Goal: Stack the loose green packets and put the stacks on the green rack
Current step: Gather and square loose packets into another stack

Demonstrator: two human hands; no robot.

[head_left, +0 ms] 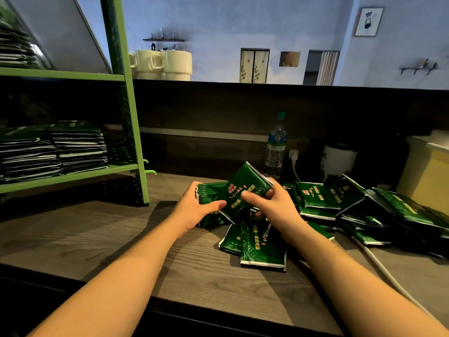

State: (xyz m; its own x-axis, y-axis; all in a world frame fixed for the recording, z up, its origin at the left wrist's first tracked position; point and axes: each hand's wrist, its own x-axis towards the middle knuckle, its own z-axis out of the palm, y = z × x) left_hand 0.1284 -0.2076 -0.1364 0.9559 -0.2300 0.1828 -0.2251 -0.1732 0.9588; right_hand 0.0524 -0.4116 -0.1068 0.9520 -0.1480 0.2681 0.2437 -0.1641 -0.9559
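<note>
My left hand (194, 206) grips a small stack of green packets (209, 192) standing on edge on the wooden counter. My right hand (269, 203) pinches one tilted green packet (245, 190) against that stack, thumb on its printed face. Two loose packets (260, 249) lie flat below my right wrist. A heap of loose green packets (364, 207) spreads to the right. The green rack (131, 132) stands at the left, with two tall stacks of packets (77, 147) on its lower shelf and another stack (14, 45) on the shelf above.
A water bottle (275, 147), a white jar (337, 161) and a yellow bin (427, 173) stand behind the heap. A white cable (379, 263) runs from a wall socket across the counter. Cream mugs (170, 64) sit on the ledge above.
</note>
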